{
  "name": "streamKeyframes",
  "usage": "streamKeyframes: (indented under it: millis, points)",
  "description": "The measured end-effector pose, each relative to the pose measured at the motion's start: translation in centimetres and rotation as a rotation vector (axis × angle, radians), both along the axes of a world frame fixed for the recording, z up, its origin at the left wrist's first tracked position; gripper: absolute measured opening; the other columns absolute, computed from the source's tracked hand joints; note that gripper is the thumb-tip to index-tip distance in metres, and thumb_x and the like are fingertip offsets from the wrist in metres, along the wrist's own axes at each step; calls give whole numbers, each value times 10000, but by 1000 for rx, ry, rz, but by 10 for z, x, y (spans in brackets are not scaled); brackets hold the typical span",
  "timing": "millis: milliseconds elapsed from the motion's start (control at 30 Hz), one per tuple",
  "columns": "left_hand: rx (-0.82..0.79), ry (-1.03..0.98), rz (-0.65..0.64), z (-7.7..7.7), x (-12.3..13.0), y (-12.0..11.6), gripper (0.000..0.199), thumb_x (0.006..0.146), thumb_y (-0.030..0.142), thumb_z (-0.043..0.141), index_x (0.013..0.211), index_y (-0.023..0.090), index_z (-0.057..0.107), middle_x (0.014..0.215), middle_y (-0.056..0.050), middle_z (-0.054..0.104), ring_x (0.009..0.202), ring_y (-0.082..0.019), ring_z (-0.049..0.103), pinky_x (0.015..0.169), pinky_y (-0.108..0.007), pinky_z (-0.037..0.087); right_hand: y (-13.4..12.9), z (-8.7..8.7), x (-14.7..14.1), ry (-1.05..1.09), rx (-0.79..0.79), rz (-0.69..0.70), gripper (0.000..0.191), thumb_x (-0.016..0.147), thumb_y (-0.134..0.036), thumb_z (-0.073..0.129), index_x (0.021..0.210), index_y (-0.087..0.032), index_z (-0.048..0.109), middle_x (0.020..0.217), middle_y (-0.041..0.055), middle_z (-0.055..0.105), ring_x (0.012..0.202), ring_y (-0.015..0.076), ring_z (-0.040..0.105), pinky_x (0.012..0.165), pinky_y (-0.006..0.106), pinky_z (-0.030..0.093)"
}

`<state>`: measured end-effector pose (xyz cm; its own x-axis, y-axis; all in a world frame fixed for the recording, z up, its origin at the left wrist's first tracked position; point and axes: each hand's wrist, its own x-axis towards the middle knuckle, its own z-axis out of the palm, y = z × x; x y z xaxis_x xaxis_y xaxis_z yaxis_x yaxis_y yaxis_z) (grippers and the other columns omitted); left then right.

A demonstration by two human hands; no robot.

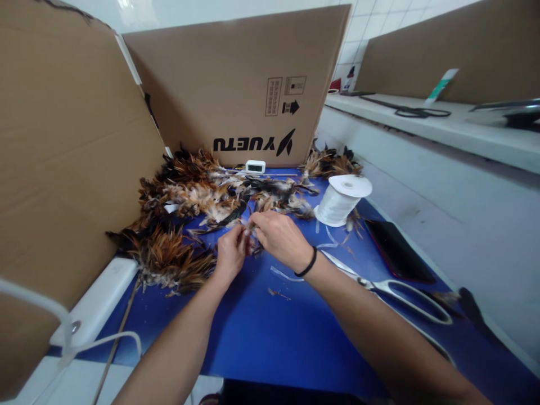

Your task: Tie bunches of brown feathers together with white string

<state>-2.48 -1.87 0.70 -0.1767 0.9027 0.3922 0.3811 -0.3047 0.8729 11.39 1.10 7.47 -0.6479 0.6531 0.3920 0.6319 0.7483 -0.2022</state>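
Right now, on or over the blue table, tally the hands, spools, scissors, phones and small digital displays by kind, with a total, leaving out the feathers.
Left hand and right hand: 2
Spool: 1
Scissors: 1 pair
Phone: 1
Small digital display: 1
Total: 6

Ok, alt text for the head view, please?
A person's left hand and right hand meet above a blue table, at something too small to make out. Brown and black feathers lie left and beyond; a white spool and scissors are on the right.
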Motion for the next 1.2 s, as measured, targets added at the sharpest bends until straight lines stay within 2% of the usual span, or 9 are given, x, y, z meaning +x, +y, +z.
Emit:
streamKeyframes:
  millis: [133,300,467,633,800,933,1067,1200]
  points:
    - [-45,-104,-56,2,-1,1,261,847,356,511,650,186,515,482,25,522,422,-105,480,477,-220,373,1,5,2,20,4,-9,156,842,-110,462,928,-158,582,889,69,651,886,175,580,758,261,408]
    - [-91,-439,-152,3,0,2,267,831,401,539,698,172,504,536,39,516,426,-90,476,452,-218,393,3,25,21,142,115,-71,183,828,-152,522,994,-162,598,970,78,639,948,191,571,813,286,421]
    - [-63,-605,-215,3,0,3,260,808,385,589,719,159,497,571,45,512,425,-61,458,455,-196,379,8,45,46,368,191,-157,125,803,-201,568,910,-173,626,854,44,651,773,160,590,728,278,439]
    - [-66,-654,-236,3,-1,2,302,791,409,611,684,156,484,552,41,517,421,-60,453,477,-205,378,11,54,57,457,116,-226,87,764,-200,586,828,-199,645,729,9,659,634,133,579,609,256,433]
    - [-92,-628,-295,3,-1,1,347,793,461,591,664,148,513,491,37,489,419,-68,438,482,-215,367,14,56,64,503,40,-199,69,759,-245,596,781,-207,649,701,3,671,586,125,574,562,247,427]
    - [-75,-697,-264,5,-3,1,333,776,441,622,665,158,486,532,39,510,422,-59,442,472,-207,367,20,54,71,467,7,-202,85,760,-237,583,766,-200,659,693,3,676,577,122,569,567,246,425]
    - [-30,-808,-202,10,-8,3,304,739,370,681,706,177,448,589,51,525,423,-51,444,430,-187,350,29,48,75,344,-43,-222,142,729,-124,557,784,-187,672,715,-2,685,629,127,594,619,244,430]
    - [-9,-869,-172,13,-14,5,272,734,339,692,749,189,466,591,56,507,443,-47,451,423,-168,337,44,34,75,150,-91,-248,239,708,-47,516,814,-180,685,812,24,701,733,148,621,685,251,440]
